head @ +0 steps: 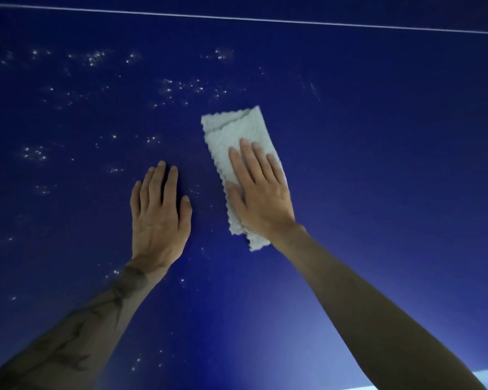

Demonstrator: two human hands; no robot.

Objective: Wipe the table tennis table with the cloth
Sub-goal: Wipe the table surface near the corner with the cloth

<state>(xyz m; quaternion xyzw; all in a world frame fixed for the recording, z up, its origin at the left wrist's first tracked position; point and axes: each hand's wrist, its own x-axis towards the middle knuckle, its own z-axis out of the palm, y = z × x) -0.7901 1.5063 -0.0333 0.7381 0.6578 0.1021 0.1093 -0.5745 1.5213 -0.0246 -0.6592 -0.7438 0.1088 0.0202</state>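
Centrally: right hand [258,190], fingers straight, pressed flat on folded pale cloth [231,136] lying on blue table [378,136]. Left hand [159,212] just beside, flat and released, braced on bare surface. Pale specks [181,88] scattered left and beyond, toward white line [237,18]. Likely risks: cloth bunching or slipping from under ungripping palm; specks merely smeared; patch beneath left hand missed.

Cloth [231,136] — pale, fluffy, scallop-edged, folded into a long strip — lies flat on the desk [378,136], far end leaning slightly left. Desk surface: deep blue, with one thin white line [237,18] crossing its far side. White specks [93,57] are scattered left of the cloth and beyond it.
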